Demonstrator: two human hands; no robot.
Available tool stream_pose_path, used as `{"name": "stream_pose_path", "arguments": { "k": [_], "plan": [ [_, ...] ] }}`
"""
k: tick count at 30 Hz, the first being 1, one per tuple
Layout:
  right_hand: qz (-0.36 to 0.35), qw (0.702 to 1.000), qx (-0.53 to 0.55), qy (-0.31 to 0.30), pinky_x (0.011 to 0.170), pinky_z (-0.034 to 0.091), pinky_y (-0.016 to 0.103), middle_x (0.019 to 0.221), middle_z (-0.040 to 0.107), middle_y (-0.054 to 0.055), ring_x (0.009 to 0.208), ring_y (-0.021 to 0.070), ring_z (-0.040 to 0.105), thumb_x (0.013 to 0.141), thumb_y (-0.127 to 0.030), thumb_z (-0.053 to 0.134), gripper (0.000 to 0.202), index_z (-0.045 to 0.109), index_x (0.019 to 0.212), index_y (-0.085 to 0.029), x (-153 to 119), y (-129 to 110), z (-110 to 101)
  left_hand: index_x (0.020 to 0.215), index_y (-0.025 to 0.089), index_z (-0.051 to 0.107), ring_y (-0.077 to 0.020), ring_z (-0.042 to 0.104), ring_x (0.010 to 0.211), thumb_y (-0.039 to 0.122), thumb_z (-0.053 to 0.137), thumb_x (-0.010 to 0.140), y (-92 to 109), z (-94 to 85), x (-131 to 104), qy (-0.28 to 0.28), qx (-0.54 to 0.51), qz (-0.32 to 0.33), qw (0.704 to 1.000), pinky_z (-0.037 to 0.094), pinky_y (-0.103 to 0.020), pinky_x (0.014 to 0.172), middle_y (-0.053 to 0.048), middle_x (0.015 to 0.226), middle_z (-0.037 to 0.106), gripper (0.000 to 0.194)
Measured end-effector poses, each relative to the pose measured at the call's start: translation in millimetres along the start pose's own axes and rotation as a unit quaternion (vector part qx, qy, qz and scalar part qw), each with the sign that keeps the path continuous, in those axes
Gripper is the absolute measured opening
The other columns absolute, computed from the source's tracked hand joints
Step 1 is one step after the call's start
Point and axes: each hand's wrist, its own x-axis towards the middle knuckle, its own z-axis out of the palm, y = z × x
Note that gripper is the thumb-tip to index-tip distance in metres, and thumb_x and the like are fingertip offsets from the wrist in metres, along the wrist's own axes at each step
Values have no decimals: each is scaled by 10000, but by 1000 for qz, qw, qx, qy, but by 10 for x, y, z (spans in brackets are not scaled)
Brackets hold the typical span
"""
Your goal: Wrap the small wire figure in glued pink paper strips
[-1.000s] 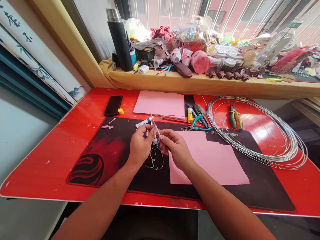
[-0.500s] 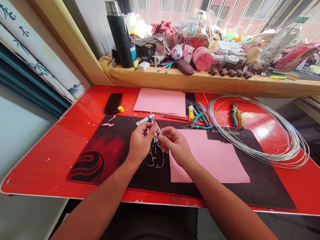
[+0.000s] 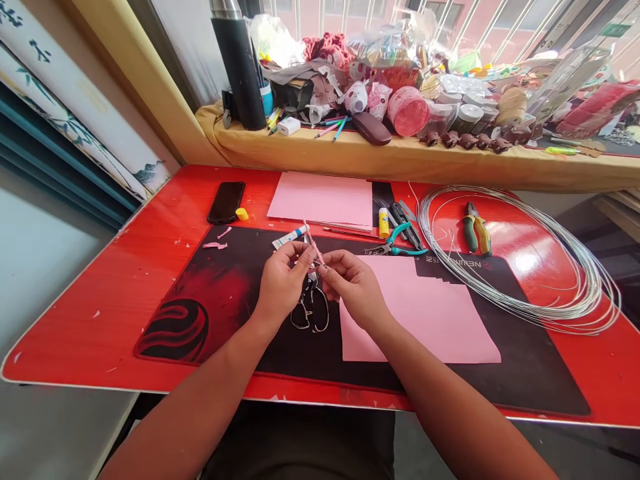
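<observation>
Between both hands is a thin, rolled-looking strip of pink paper, tilted with its upper end pointing away from me. My left hand is closed, pinching the strip between thumb and fingers. The thumb and index finger of my right hand pinch its lower end; that end is partly hidden by the fingers. Under the hands, scissors lie on the dark mat, handles toward me and blades mostly covered. A white-and-blue tube lies just beyond my left hand. Pink sheets lie beneath my right wrist.
A coil of silvery wire and green-yellow pliers lie on the right. Teal pliers, a yellow glue stick and more pink paper are at the back. A phone and pink scraps lie left.
The view has shifted slightly. Both hands stay nearly in place around the pink strip, with only small finger movements at its lower end.
</observation>
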Motion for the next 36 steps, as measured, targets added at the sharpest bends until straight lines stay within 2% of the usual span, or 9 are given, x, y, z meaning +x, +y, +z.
{"name": "stream_pose_path", "arguments": {
  "k": [7,14,22,29,36],
  "plan": [
    [-33,997,-55,37,511,458,270,635,628,-34,534,126,538,898,-474,780,269,696,928,-221,-17,3,37,900,196,733,-193,692,834,426,689,968,53,31,-26,18,23,12,999,537,-328,851,-59,910,779,244],
    [-42,996,-70,33,522,478,278,677,658,-20,568,136,563,927,-453,753,238,704,987,-229,-37,-9,48,914,197,730,-189,694,821,445,686,972,37,23,-11,23,12,9,1000,533,-303,775,-62,917,783,259],
    [-23,998,-53,19,502,459,270,637,635,-46,514,121,542,890,-483,792,293,661,964,-232,-17,-8,35,916,193,727,-193,705,847,440,697,963,80,27,-21,14,0,6,1000,541,-323,847,-63,928,786,253],
    [-45,995,-90,5,534,476,283,650,643,-41,545,134,571,951,-473,734,256,666,1026,-238,-41,-22,24,867,187,742,-187,679,801,462,747,895,87,36,4,3,-89,-46,995,543,-303,744,-55,839,751,276],
    [-31,998,-54,-11,497,463,270,634,639,-34,525,128,554,955,-526,724,294,691,972,-234,-16,-28,-1,823,189,731,-177,652,756,472,789,837,106,14,21,-15,-113,-85,990,532,-304,718,-42,805,732,289]
  ]
}}
